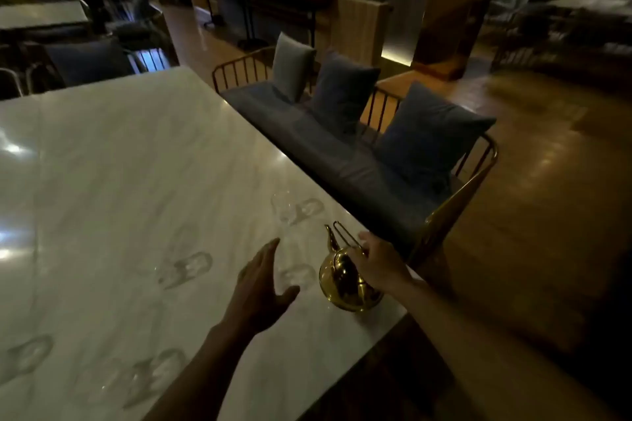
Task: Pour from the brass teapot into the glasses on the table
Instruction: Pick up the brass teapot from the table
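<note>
Marble table (102,164); right hand (379,261) grips teapot (345,284), left hand (260,280) spread.

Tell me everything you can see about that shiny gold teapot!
The brass teapot is round and shiny gold, like polished metal mirroring the dim room. A short curved spout points away from the person, and a thin wire handle arches above. It seems to rest on the pale marble table near its right edge. The right hand grips it at the top, by the handle. Its inside is hidden.
</note>
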